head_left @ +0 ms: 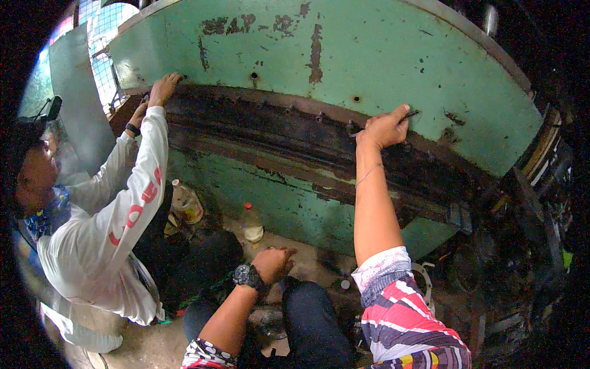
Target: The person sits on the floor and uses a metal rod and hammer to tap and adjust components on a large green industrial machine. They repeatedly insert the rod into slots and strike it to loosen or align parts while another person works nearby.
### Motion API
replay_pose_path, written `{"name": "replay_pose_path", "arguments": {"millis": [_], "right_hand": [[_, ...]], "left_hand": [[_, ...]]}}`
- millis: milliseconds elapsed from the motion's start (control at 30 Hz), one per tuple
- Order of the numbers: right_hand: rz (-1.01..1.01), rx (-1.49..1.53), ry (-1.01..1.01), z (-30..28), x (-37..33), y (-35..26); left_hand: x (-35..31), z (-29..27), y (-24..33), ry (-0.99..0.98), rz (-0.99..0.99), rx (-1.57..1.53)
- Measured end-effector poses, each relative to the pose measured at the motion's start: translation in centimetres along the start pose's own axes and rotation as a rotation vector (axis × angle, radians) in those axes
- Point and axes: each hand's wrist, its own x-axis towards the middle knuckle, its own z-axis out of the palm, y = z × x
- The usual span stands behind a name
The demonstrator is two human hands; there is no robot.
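Observation:
My right hand [386, 127] is raised to the lower edge of a green-painted machine plate [283, 46], closed round a slim dark metal tool [412, 114]. One end of the tool sticks out past my fingers; its exact kind does not show. Beside that hand, several bolts [320, 116] line the dark steel beam [246, 114] under the plate. Low over my knees hovers my left hand [273, 264], a black watch [247, 277] on its wrist. Its index finger is stretched out, the others loosely bent, with nothing visible in them.
At left, a co-worker [104, 246] in a white long-sleeved shirt holds both hands at the beam. A clear bottle [252, 224] with a red cap and a stained plastic container [186, 203] stand on the floor. Dark machine parts [491, 258] crowd the right side.

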Motion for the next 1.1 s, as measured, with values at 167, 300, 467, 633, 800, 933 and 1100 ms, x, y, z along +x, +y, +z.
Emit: {"name": "replay_pose_path", "arguments": {"millis": [167,300,467,633,800,933,1100], "right_hand": [[0.106,0.084,0.142,-1.1,0.6,-1.3],[0.289,0.190,0.269,-1.9,-0.9,-2.1],[0.297,0.245,0.359,-4.0,0.4,-1.7],[0.287,0.261,0.305,-3.7,-0.9,-0.5],[0.128,0.158,0.070,-6.1,0.0,-0.2],[0.183,0.193,-0.191,-5.6,-0.1,-2.0],[-0.060,-0.063,-0.405,-2.8,2.7,1.0]], "left_hand": [[0.4,-0.6,1.6,0.195,0.065,-0.127],[6.1,-4.2,4.0,0.672,0.112,-0.444],[17.6,-12.6,13.0,0.582,0.002,-0.872],[24.1,-12.7,11.4,0.712,-0.118,-0.750],[26.2,-11.6,12.0,0.690,-0.045,-1.123],[25.8,-12.0,11.3,0.643,-0.072,-1.260],[25.5,-12.0,11.7,0.638,-0.056,-1.300]]}}
